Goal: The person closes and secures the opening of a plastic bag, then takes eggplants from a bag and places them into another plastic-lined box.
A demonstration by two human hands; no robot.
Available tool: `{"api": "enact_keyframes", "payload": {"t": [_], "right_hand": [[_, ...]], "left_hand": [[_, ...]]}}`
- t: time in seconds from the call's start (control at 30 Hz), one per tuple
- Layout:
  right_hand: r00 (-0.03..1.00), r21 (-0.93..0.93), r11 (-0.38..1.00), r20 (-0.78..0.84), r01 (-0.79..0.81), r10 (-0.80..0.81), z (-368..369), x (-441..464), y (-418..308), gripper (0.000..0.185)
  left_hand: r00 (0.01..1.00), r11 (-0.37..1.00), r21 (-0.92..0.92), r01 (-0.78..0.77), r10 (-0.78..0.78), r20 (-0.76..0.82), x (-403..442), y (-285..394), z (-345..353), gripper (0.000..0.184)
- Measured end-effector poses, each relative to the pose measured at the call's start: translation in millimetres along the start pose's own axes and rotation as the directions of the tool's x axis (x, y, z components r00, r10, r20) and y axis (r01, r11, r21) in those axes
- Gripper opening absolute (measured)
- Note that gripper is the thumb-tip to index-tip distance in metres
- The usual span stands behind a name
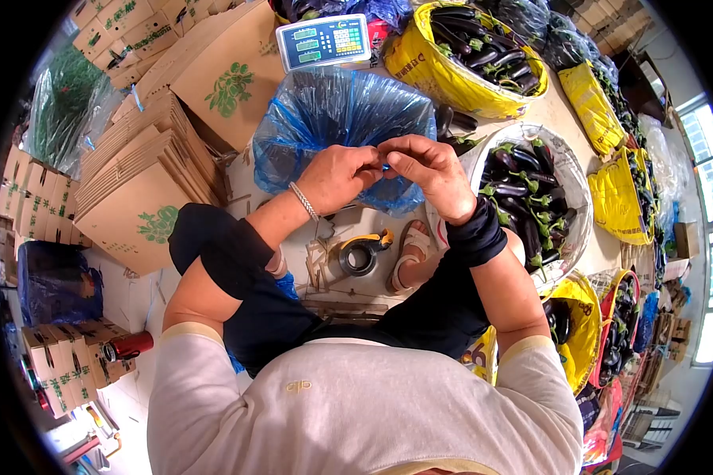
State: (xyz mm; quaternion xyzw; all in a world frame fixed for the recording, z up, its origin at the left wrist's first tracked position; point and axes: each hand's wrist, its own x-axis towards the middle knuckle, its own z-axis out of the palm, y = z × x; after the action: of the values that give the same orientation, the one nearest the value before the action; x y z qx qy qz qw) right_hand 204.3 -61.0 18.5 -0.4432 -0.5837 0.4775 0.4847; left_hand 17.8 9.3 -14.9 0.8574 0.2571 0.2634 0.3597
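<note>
A blue plastic bag [333, 107] lines an open container in front of me, its sides spread outward. Over the bag's near edge, my left hand [339, 179] is closed, with thumb and fingers pinched together. My right hand [429, 172] meets it from the other side, thumb and fingertips also pinched. A bit of blue shows between the two hands, but what the fingertips hold is too small to make out. Right of the bag stands a white-lined basket [582, 214] of dark purple eggplants [531, 190]. Behind the bag is a scale display [323, 43].
Flattened cartons [127, 170] are stacked on the left. A yellow-lined basket [408, 59] of eggplants stands at the back, with more yellow bundles along the right. On the floor between my feet lies a tape dispenser [359, 257]. A red cylinder [128, 346] lies at lower left.
</note>
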Motion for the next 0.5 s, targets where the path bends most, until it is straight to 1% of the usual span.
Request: {"api": "enact_keyframes", "payload": {"t": [0.4,0.5], "right_hand": [[1.0,-0.021,1.0,-0.006,-0.004,0.003,-2.4,-1.3,-2.6,0.019],[1.0,-0.022,1.0,-0.004,-0.007,0.007,-2.7,-1.8,-3.1,0.02]], "left_hand": [[0.999,0.999,0.029,0.032,-0.033,0.012,0.9,2.1,0.9,0.012],[1.0,1.0,0.007,0.009,-0.009,-0.001,1.2,0.5,2.0,0.013]]}}
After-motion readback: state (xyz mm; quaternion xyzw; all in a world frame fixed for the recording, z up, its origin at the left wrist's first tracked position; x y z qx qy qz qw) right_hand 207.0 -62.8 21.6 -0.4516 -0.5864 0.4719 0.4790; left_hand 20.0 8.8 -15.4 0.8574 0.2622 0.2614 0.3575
